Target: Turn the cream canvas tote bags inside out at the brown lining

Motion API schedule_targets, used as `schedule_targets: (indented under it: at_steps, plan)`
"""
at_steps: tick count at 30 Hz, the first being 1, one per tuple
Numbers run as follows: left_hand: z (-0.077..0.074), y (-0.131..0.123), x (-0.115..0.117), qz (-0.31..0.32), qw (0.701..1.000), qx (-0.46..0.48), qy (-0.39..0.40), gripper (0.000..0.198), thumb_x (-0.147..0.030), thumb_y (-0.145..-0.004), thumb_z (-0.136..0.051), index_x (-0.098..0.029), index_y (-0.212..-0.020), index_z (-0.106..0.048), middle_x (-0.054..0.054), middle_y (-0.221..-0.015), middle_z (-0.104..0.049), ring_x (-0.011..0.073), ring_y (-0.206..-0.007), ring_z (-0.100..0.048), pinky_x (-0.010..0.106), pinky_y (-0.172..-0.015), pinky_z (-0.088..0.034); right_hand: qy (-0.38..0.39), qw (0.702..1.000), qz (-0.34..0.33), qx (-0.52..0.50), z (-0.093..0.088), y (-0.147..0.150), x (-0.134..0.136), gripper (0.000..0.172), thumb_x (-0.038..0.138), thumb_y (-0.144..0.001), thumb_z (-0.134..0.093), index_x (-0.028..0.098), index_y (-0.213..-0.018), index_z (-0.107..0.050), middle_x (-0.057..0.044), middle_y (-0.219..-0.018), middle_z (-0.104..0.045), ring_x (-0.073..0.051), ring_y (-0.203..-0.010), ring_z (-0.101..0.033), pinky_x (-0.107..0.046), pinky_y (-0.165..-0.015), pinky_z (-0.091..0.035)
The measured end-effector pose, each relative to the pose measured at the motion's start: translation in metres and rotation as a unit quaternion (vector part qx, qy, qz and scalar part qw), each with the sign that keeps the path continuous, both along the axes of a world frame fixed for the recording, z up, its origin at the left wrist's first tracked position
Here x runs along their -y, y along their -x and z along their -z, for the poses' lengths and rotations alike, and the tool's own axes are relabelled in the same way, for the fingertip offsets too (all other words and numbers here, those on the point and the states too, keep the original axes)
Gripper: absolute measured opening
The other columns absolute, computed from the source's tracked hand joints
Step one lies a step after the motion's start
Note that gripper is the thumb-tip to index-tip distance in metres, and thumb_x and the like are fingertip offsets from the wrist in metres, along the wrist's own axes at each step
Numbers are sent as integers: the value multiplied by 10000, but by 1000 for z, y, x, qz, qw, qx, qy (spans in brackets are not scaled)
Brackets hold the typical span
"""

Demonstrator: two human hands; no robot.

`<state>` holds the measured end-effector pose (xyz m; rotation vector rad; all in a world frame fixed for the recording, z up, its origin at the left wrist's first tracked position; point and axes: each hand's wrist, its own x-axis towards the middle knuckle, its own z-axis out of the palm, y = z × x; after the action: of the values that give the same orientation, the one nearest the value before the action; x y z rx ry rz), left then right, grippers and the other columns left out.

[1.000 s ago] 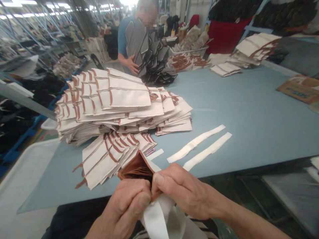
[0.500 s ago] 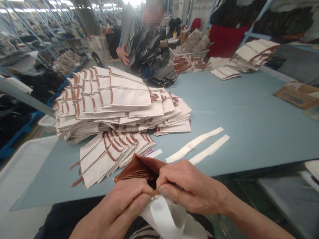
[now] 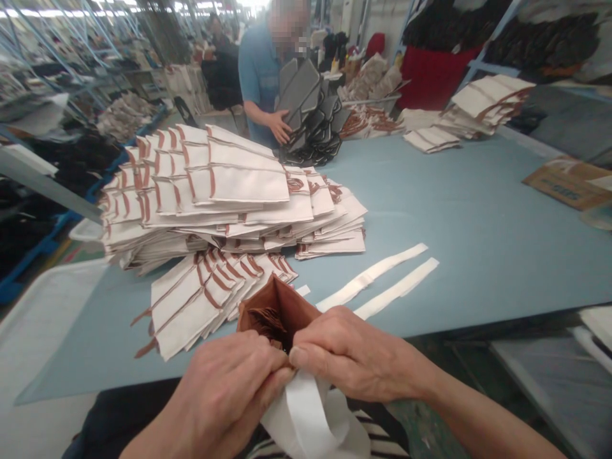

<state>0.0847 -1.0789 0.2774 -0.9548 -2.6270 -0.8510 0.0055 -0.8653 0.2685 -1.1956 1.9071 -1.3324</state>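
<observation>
My left hand (image 3: 229, 382) and my right hand (image 3: 354, 354) meet at the bottom centre, fingers pinched on the near edge of a brown-lined bag (image 3: 299, 306). The bag's mouth gapes, showing folded brown layers inside. A white strip (image 3: 306, 411) hangs in a loop below my fingertips, over the pale outside of the bag. Just beyond, a small stack of white pieces with brown edging (image 3: 191, 306) lies on the blue-grey table (image 3: 478, 223). Two off-white strips (image 3: 373, 277) (image 3: 399, 290) rest to the right of it.
A large pile of white, brown-edged pieces (image 3: 215, 185) fills the table's left side. Across the table a person in a blue shirt (image 3: 261, 70) holds dark grey pieces (image 3: 310, 115). More white pieces (image 3: 488, 102) and a cardboard piece (image 3: 564, 183) are at the right.
The brown-lined bag is spread wider and its far corner stands higher. My hands have shifted slightly left. The person opposite has lowered the dark pieces onto the table's far edge.
</observation>
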Motion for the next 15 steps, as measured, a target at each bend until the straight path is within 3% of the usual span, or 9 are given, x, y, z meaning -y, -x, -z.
schedule_targets:
  at_steps: [3, 7, 11, 15]
  plan:
    - [1, -1, 2, -32, 998, -44, 21, 278, -186, -1093, -469, -207, -829, -556, -33, -634, -549, 140, -560, -478, 288, -572, -331, 20, 1000, -4, -9, 7, -2, 2, 394, 331, -1048, -469, 202, -676, -450, 61, -622, -406, -101, -588, -381, -269, -592, -268]
    - [-1, -2, 5, -44, 998, -34, 11, 399, -299, -1112, -477, -212, -723, -491, -56, -569, -505, 104, -504, -472, 266, -529, -318, 65, 995, -6, -73, 12, -7, 0, 369, 337, -1079, -415, 192, -775, -564, 17, -678, -552, -126, -636, -487, -273, -638, -344]
    - [0, 0, 7, -39, 999, -9, -5, 431, -342, -1122, -452, -213, -710, -455, -69, -558, -502, 86, -479, -473, 254, -503, -314, 50, 992, -20, -110, 12, -8, -4, 387, 324, -1115, -363, 159, -928, -659, -45, -793, -694, -150, -718, -604, -271, -693, -417]
    - [0, -2, 4, -3, 998, 56, -2, 423, -374, -1143, -337, -219, -787, -503, -48, -630, -579, 108, -541, -547, 257, -537, -367, 43, 973, 0, -226, 7, -13, -3, 426, 296, -1129, -336, 140, -926, -676, -46, -772, -695, -159, -685, -600, -301, -657, -402]
